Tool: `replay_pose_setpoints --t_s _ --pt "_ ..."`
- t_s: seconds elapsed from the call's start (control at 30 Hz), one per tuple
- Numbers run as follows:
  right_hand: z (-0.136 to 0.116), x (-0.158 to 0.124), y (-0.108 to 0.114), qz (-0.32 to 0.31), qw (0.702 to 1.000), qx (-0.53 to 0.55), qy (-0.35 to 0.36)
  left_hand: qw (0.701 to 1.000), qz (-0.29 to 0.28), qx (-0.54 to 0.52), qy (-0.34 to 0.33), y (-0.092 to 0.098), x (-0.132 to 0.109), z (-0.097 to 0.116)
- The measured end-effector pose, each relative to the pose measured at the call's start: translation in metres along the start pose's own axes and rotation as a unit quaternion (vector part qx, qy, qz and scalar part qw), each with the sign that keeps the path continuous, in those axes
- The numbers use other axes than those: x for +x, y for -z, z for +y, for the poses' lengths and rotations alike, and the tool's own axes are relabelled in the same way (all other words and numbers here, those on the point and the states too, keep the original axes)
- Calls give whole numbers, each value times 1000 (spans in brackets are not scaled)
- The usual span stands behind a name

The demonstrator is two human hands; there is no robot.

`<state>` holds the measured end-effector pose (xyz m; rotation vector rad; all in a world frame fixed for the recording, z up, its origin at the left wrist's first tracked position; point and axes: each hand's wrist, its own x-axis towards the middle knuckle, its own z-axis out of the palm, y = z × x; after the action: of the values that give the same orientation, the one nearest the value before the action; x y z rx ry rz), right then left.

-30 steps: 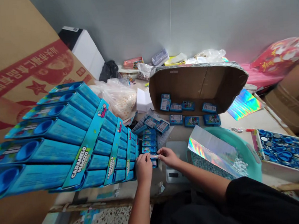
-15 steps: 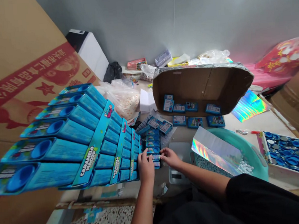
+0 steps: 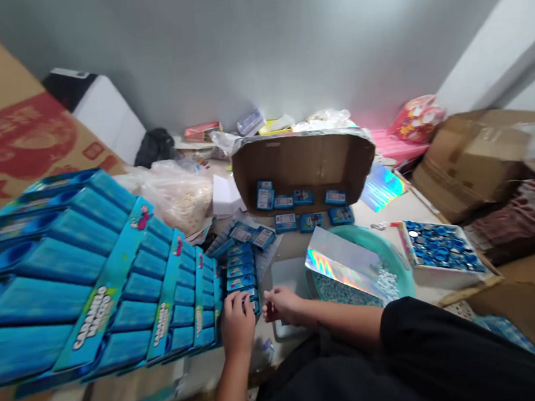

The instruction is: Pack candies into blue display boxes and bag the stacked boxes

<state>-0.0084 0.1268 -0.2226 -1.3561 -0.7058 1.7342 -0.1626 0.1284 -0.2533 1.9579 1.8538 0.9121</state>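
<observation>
In the head view a row of small blue boxes [image 3: 241,268] runs away from me. My left hand [image 3: 238,321] is at its near end, fingers bent round the nearest blue box [image 3: 252,293]. Just right of the row, apart from it, is my right hand [image 3: 282,304]. Its fingers are curled together; whatever they may hold is hidden. A grey tray-like thing [image 3: 288,273] lies under and behind the right hand. Left of the row stand tiered display packs of blue cartons [image 3: 130,285] with "Caramelo" labels.
An open cardboard box [image 3: 304,160] with small blue boxes stands behind. To the right are a teal basin [image 3: 405,276] of pale pellets with a shiny holographic sheet [image 3: 341,259] across it, and a white box [image 3: 458,275] of blue round pieces. A bag of pale pieces [image 3: 179,198] sits at back left.
The view has swung to the right, so everything appears further left. My right hand has drawn back from the row of boxes, while my left hand stays at its near end.
</observation>
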Motion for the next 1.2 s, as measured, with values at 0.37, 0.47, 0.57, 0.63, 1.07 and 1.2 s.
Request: replay_pose_setpoints --t_s 0.37,0.47,0.57,0.63,1.07,1.2 --pt "-51 -121 175 217 773 -558 209 954 -144 -260 -39 -3 -22 53" --pt "-65 -133 169 236 784 -524 235 926 -176 -334 24 -20 -2 89" --pt "-86 -154 144 264 798 -452 299 881 -231 -411 44 -23 14 133" --pt "-97 -164 125 244 842 -348 332 851 -270 -450 34 -11 18 162" --pt "-105 -171 80 183 783 -456 381 776 -165 -558 245 53 15 221" --pt "-108 -179 59 119 692 -593 394 738 -153 -579 310 65 23 218"
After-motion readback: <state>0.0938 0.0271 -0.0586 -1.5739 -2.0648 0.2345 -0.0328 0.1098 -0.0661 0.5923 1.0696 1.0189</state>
